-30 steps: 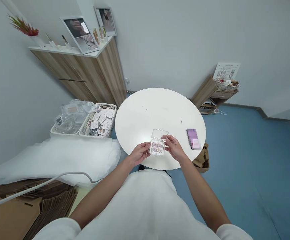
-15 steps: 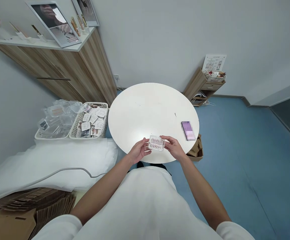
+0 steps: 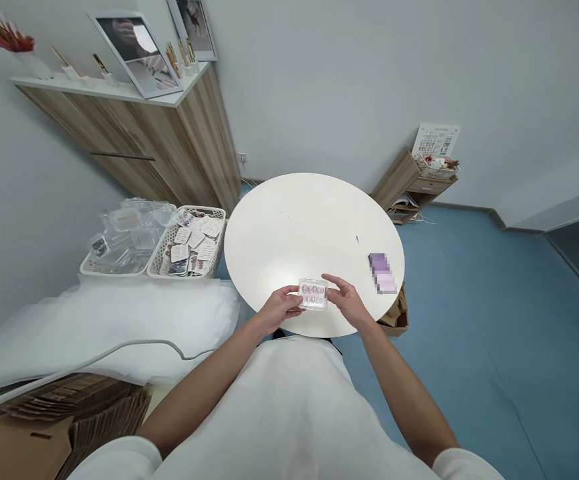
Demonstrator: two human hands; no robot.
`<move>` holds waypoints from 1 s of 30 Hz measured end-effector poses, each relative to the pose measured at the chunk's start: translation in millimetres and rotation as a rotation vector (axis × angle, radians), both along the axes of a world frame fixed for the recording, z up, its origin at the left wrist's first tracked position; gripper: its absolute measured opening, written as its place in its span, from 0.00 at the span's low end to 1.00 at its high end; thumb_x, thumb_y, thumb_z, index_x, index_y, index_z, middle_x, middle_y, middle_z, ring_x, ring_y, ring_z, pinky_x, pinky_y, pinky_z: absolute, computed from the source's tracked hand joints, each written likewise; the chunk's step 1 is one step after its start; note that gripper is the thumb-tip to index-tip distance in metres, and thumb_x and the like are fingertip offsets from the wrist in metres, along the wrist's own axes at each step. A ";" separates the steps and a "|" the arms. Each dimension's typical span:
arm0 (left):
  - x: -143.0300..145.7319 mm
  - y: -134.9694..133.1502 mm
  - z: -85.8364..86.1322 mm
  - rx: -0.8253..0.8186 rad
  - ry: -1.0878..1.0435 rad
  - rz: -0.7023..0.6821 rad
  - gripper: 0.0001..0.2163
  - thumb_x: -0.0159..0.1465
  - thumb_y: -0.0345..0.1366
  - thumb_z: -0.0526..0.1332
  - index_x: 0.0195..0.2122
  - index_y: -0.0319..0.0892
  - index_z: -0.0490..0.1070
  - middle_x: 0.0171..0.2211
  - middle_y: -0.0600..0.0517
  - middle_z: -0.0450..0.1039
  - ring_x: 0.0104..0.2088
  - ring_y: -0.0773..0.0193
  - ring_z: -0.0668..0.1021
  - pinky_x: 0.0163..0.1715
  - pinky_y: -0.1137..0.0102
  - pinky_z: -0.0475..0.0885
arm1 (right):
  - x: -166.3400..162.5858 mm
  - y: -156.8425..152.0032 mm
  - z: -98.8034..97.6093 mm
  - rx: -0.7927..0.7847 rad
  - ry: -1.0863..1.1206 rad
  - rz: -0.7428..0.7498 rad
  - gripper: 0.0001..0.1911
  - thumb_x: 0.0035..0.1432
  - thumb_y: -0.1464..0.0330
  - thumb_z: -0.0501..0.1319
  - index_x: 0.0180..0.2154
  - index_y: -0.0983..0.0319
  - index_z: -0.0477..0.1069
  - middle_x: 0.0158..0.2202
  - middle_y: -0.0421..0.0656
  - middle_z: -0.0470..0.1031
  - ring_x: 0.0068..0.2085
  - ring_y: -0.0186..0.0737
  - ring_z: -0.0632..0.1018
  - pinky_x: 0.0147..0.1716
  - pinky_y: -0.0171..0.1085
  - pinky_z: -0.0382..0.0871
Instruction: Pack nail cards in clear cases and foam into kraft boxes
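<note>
Over the near part of the white round table (image 3: 314, 220) I hold a small clear plastic case (image 3: 313, 294), with rows of pinkish nail-shaped pieces visible inside. My left hand (image 3: 280, 310) is closed on the case's left side, thumb at its lower front corner. At the right edge, my right hand (image 3: 346, 300) grips the case with its lower fingers, while the index finger stretches past the top corner. A purple-and-pink stack (image 3: 382, 273), blurred into blocks, lies on the table to the right of my hands.
To the left, one white basket (image 3: 150, 268) holds cards with small pieces, another (image 3: 89, 270) clear plastic boxes. White sheeting (image 3: 169, 310) and a grey cable (image 3: 134, 343) lie nearer, above folded cardboard (image 3: 19, 440). A wooden cabinet (image 3: 209, 133) and small shelf (image 3: 394, 177) stand beyond.
The case has tilted so that its face with the pieces shows more squarely. My left fingers have closed more around its side. The whole view has shifted slightly.
</note>
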State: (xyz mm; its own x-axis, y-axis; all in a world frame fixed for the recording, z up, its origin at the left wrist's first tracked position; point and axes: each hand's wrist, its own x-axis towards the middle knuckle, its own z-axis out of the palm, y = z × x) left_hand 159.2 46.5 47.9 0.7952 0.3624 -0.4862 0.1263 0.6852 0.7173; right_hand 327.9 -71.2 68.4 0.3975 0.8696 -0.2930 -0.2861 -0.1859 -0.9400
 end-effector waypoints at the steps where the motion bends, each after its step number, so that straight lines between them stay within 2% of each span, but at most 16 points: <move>1: 0.2 0.7 -0.4 0.014 -0.002 0.011 0.21 0.50 0.39 0.66 0.44 0.40 0.66 0.34 0.47 0.74 0.31 0.66 0.76 0.36 0.68 0.69 | -1.4 2.0 0.4 -0.005 0.006 -0.038 0.26 0.42 0.61 0.65 0.46 0.54 0.67 0.53 0.45 0.64 0.45 0.43 0.71 0.43 0.42 0.65; 4: 1.0 3.6 -1.1 0.064 -0.016 0.052 0.21 0.50 0.39 0.66 0.44 0.41 0.65 0.34 0.47 0.74 0.33 0.64 0.76 0.37 0.68 0.68 | -5.8 5.8 -0.2 -0.051 0.031 -0.112 0.25 0.44 0.58 0.63 0.46 0.54 0.66 0.49 0.45 0.68 0.44 0.41 0.72 0.41 0.41 0.67; 8: 2.4 8.9 -2.3 0.171 0.009 0.083 0.22 0.49 0.40 0.66 0.45 0.41 0.65 0.33 0.48 0.73 0.33 0.64 0.76 0.37 0.67 0.67 | -10.1 5.8 -3.1 -0.183 -0.011 -0.015 0.21 0.45 0.56 0.61 0.40 0.58 0.69 0.35 0.44 0.73 0.33 0.38 0.74 0.37 0.41 0.66; 12: 5.5 11.9 -4.8 0.284 0.051 0.092 0.23 0.48 0.41 0.66 0.45 0.41 0.66 0.32 0.48 0.73 0.33 0.64 0.74 0.37 0.68 0.66 | -10.2 4.3 -7.9 -0.199 -0.100 -0.040 0.19 0.41 0.57 0.64 0.34 0.61 0.70 0.28 0.41 0.72 0.28 0.34 0.71 0.32 0.38 0.65; 15: 8.1 11.2 -7.1 0.354 0.079 0.067 0.21 0.48 0.43 0.65 0.42 0.41 0.68 0.33 0.48 0.73 0.33 0.63 0.74 0.35 0.69 0.65 | -8.3 3.3 -12.2 -0.188 -0.104 -0.071 0.19 0.41 0.57 0.64 0.34 0.61 0.70 0.25 0.40 0.71 0.27 0.33 0.69 0.30 0.37 0.63; 20: 10.8 10.0 -8.9 0.446 0.115 -0.045 0.13 0.50 0.45 0.63 0.29 0.40 0.72 0.27 0.51 0.72 0.31 0.64 0.73 0.33 0.70 0.64 | -4.4 0.7 -16.6 -0.190 -0.098 -0.086 0.17 0.41 0.58 0.64 0.33 0.61 0.70 0.23 0.39 0.69 0.26 0.32 0.67 0.28 0.35 0.61; 30: 23.6 5.7 -19.4 0.360 0.128 -0.043 0.12 0.49 0.44 0.64 0.27 0.39 0.72 0.25 0.51 0.71 0.28 0.65 0.72 0.34 0.70 0.64 | 3.3 -4.7 -26.1 -0.264 -0.122 -0.119 0.16 0.41 0.58 0.63 0.32 0.61 0.71 0.23 0.39 0.69 0.27 0.34 0.68 0.26 0.35 0.59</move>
State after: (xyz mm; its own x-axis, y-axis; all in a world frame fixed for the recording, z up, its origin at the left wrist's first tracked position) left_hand 182.8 52.2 28.5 0.7545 0.4960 -0.4297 0.2532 0.3840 0.8879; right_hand 331.2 -75.9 42.3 0.5380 0.7151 -0.4463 -0.2088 -0.3999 -0.8925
